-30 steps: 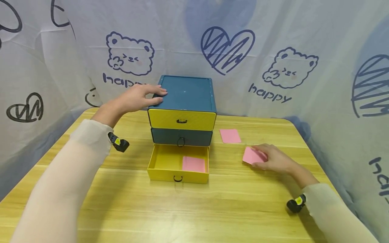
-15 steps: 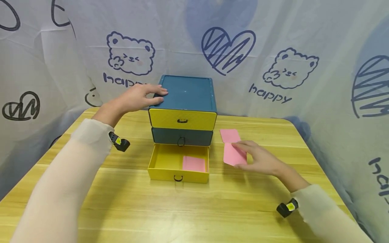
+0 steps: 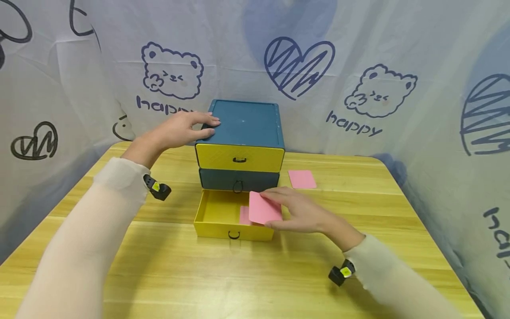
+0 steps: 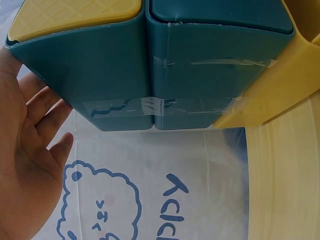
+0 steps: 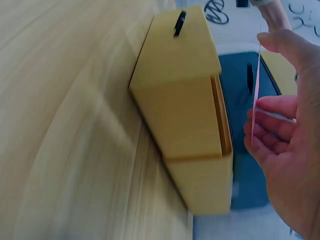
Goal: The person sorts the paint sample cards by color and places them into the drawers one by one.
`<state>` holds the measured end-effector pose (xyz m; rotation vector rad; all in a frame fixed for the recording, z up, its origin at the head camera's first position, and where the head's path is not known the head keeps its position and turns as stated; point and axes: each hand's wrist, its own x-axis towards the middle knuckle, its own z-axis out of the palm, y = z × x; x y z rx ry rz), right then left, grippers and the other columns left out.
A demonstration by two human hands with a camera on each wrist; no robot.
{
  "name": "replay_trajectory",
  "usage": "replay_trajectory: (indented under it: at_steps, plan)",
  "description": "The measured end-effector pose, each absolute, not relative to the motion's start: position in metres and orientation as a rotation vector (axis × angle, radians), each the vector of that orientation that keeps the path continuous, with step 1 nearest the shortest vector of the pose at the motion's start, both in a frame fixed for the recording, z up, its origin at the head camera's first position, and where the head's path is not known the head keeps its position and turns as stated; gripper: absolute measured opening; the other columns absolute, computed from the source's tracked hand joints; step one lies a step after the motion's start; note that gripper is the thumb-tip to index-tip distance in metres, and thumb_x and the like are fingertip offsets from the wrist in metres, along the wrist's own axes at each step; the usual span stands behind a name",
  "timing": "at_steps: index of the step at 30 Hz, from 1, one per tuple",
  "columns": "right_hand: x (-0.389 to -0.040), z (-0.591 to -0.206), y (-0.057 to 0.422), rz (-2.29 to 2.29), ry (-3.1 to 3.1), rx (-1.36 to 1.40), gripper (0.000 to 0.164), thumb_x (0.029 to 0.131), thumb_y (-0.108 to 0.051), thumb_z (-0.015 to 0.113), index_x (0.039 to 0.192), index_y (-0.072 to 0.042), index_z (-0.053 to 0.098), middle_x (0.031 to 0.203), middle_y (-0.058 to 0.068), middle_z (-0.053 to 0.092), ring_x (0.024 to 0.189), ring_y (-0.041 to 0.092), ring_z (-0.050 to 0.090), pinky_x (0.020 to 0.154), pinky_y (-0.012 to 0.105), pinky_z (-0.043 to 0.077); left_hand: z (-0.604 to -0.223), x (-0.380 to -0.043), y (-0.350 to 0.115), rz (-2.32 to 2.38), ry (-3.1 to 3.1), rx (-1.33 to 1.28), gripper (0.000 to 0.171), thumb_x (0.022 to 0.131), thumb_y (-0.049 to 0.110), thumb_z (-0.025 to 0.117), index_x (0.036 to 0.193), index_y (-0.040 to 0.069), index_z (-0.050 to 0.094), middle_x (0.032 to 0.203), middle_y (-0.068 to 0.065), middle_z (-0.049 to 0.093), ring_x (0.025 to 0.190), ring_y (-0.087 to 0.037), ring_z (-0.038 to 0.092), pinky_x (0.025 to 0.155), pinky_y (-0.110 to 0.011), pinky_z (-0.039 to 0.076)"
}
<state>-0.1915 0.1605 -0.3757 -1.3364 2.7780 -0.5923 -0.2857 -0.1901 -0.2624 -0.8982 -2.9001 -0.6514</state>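
My right hand (image 3: 304,212) holds a thin pink square card (image 3: 263,207) by its edges, thumb on one side and fingers on the other. It is above the right part of the pulled-out yellow bottom drawer (image 3: 215,230). Beneath it, another pink card (image 3: 244,216) lies in the drawer, partly covered from sight. Seen edge-on in the right wrist view, the held card (image 5: 257,85) is just a thin line. My left hand (image 3: 181,128) rests on the top left edge of the blue drawer unit (image 3: 249,122), fingers extended.
One more pink card (image 3: 302,179) lies on the wooden table (image 3: 350,177), right of the unit. The yellow top drawer (image 3: 219,157) and blue middle drawer (image 3: 215,178) are closed. A printed white curtain (image 3: 239,53) hangs behind the table.
My right hand has carried the pink card leftward from the right side of the table to over the drawer. The left hand stays on the unit.
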Motion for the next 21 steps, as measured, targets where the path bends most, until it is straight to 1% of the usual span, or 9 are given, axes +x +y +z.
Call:
replay_trajectory:
  at_steps: [5,7,9,16,21]
  plan:
    - [-0.195,-0.378,0.131,-0.583,2.737,-1.332,0.073,0.088,-0.056,0.062,0.147,-0.014,0.047,0.143,0.003,0.048,0.119,0.018,0.049,0.093,0.035,0.048,-0.265,-0.286,-0.192,-0.650,-2.884,-0.904,0.048,0.101,0.040,0.053,0.143,0.017,0.054,0.156,-0.010,0.033,0.143,-0.034,0.027,0.113,-0.056,0.024]
    - [-0.197,-0.381,0.122,-0.577,2.723,-1.334,0.072,0.088,-0.055,0.061,0.147,-0.015,0.048,0.142,0.003,0.050,0.118,0.017,0.049,0.092,0.035,0.048,-0.266,-0.287,-0.192,-0.654,-2.883,-0.908,0.047,0.101,0.040,0.053,0.143,0.017,0.054,0.156,-0.010,0.033,0.143,-0.034,0.027,0.113,-0.056,0.024]
    - [-0.198,-0.383,0.116,-0.564,2.710,-1.342,0.071,0.088,-0.054,0.061,0.147,-0.015,0.048,0.142,0.003,0.050,0.119,0.017,0.049,0.093,0.034,0.047,-0.266,-0.288,-0.192,-0.655,-2.880,-0.917,0.047,0.101,0.039,0.053,0.143,0.017,0.054,0.156,-0.010,0.033,0.143,-0.034,0.028,0.113,-0.056,0.025]
    - [-0.200,-0.381,0.093,-0.499,2.732,-1.367,0.069,0.089,-0.054,0.060,0.146,-0.017,0.049,0.141,0.003,0.051,0.123,0.020,0.048,0.102,0.039,0.042,-0.264,-0.290,-0.191,-0.680,-2.864,-0.924,0.047,0.101,0.040,0.054,0.142,0.017,0.054,0.156,-0.010,0.034,0.143,-0.033,0.029,0.112,-0.056,0.027]
    - [-0.205,-0.384,0.076,-0.447,2.766,-1.317,0.068,0.090,-0.057,0.058,0.146,-0.020,0.049,0.141,0.002,0.053,0.124,0.019,0.048,0.106,0.037,0.038,-0.265,-0.290,-0.193,-0.672,-2.884,-0.914,0.048,0.101,0.041,0.053,0.143,0.018,0.054,0.157,-0.010,0.032,0.143,-0.034,0.028,0.112,-0.056,0.026]
